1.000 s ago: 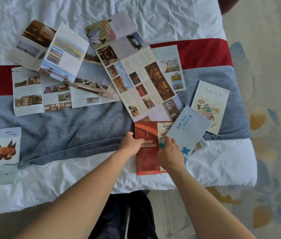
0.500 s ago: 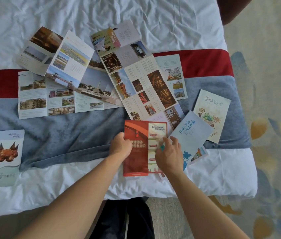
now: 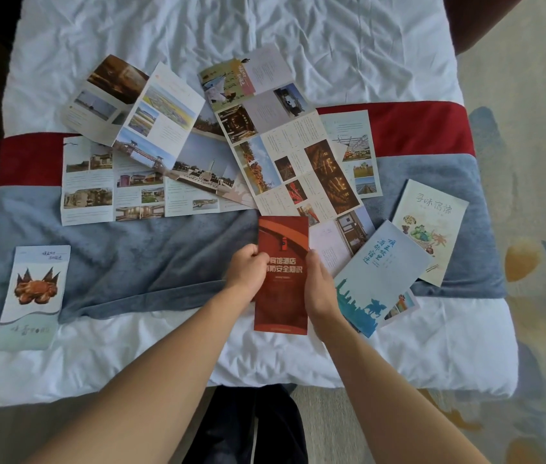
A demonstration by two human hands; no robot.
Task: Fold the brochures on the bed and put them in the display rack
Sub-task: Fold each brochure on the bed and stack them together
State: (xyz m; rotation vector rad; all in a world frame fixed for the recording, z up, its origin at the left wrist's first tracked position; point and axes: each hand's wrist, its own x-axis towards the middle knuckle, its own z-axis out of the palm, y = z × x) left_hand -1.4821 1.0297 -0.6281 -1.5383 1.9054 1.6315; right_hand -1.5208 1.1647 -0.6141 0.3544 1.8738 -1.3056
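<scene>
One red brochure (image 3: 281, 272), two hands

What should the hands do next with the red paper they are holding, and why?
Probably lift the red brochure off the bed and carry it away to the rack, which is not in view. It already looks folded shut into one narrow panel, and the left hand and right hand grip its two long edges. Several other brochures nearby lie unfolded.

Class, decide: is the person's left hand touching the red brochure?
Touching. The head view shows the left hand with fingers curled over the left edge of the red brochure, with no gap; the right hand holds the opposite edge.
</scene>
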